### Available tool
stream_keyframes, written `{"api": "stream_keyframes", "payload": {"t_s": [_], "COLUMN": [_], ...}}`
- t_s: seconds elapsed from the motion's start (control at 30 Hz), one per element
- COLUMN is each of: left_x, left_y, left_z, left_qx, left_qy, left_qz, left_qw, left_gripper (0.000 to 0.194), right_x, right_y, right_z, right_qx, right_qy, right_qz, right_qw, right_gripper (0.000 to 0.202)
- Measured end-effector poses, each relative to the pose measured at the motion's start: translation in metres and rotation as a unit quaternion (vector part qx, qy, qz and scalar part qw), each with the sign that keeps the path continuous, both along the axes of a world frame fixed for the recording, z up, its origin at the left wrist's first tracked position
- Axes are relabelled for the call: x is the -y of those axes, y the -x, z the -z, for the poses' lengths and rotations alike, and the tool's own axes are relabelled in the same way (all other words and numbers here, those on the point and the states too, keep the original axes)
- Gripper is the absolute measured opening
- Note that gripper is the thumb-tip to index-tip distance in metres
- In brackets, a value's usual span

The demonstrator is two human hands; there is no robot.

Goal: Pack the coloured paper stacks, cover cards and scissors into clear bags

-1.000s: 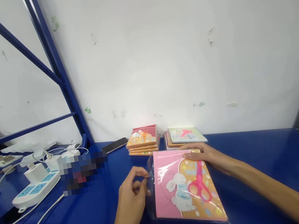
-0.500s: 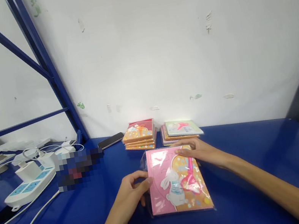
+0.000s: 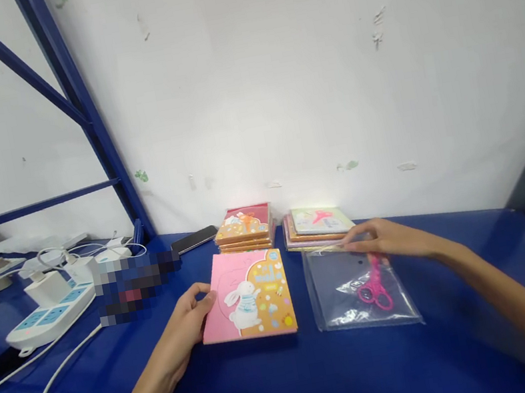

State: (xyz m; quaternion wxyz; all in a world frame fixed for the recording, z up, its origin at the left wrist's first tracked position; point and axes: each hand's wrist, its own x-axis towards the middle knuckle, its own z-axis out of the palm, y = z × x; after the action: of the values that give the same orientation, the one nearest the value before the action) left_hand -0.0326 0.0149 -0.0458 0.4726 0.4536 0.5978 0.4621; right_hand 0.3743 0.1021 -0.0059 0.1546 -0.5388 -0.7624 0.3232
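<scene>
My left hand [image 3: 193, 317] is closed on the left edge of a pink and orange booklet [image 3: 247, 296] with a white rabbit on its cover. To its right, my right hand [image 3: 384, 239] pinches the top edge of a clear plastic sleeve [image 3: 339, 301]. Inside the sleeve lies a pair of pink scissors [image 3: 375, 288], their handles toward me and their upper part partly behind my fingers. Booklet and sleeve are apart from each other, both over the blue tabletop [image 3: 315, 377].
Against the wall stand a stack of wrapped orange booklets [image 3: 245, 230] and a second stack of booklets [image 3: 323, 223] with pink scissors on top. A black phone [image 3: 193, 240] lies left of them. A white power strip [image 3: 51, 322] with plugs and cables occupies the left side.
The rabbit booklet has come out of its clear sleeve and moved left with my left hand. The sleeve, with the pink scissors inside, has moved right with my right hand.
</scene>
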Motion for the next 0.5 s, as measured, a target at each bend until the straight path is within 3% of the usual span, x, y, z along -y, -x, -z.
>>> {"api": "stream_keyframes", "payload": {"t_s": [0.07, 0.17, 0.23, 0.3, 0.37, 0.43, 0.5], "left_x": [0.0, 0.001, 0.004, 0.008, 0.011, 0.015, 0.017], "left_y": [0.004, 0.003, -0.004, -0.013, -0.023, -0.032, -0.037], "left_z": [-0.004, -0.009, -0.011, -0.01, -0.008, -0.005, -0.003], "left_qx": [0.014, 0.043, 0.064, 0.09, 0.119, 0.136, 0.143], "left_qy": [0.007, 0.016, 0.021, 0.025, 0.029, 0.034, 0.045], "left_qz": [-0.014, -0.023, -0.025, -0.02, -0.006, 0.013, 0.032], "left_qw": [1.0, 0.999, 0.997, 0.995, 0.993, 0.99, 0.988], "left_gripper": [0.06, 0.061, 0.061, 0.06, 0.058, 0.057, 0.055], "right_x": [0.0, 0.006, 0.014, 0.023, 0.034, 0.045, 0.053], "right_y": [-0.005, 0.005, 0.022, 0.044, 0.068, 0.088, 0.101], "right_z": [-0.002, -0.004, -0.003, 0.002, 0.01, 0.018, 0.025], "right_qx": [0.083, 0.185, 0.167, 0.043, -0.124, -0.199, -0.224], "right_qy": [-0.081, -0.251, -0.298, -0.242, -0.091, 0.048, 0.101], "right_qz": [0.066, 0.193, 0.215, 0.16, 0.048, -0.067, -0.127], "right_qw": [0.991, 0.93, 0.915, 0.956, 0.987, 0.977, 0.961], "right_gripper": [0.056, 0.058, 0.066, 0.074, 0.078, 0.071, 0.06]}}
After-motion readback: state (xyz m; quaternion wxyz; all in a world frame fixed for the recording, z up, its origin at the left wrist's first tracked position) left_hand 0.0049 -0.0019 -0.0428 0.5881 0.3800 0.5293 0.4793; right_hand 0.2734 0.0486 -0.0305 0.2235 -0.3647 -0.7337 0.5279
